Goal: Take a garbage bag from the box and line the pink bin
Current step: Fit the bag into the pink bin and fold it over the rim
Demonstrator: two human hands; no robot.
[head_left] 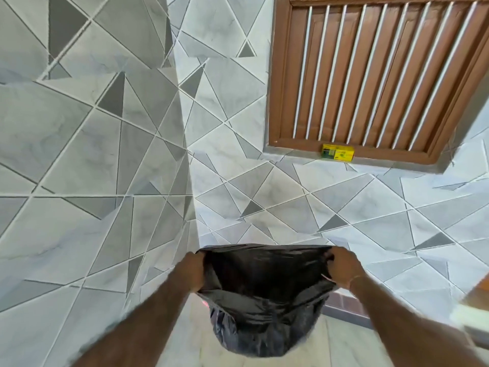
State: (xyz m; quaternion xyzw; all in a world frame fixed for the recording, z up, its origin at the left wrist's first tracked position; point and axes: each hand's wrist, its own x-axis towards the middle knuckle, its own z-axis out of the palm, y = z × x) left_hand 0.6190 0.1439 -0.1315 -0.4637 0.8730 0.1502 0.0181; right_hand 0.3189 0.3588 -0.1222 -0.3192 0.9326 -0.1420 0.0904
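Below yellow box [338,152], unreadable print: both hands' fingers clutching black bag [264,287] rim.

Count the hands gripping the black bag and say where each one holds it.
2. The left hand grips the left side of the bag mouth; the right hand grips the right side, holding it spread open.

Both hands [191,271] [344,268] gripping, arms outstretched (fingers curled tight).
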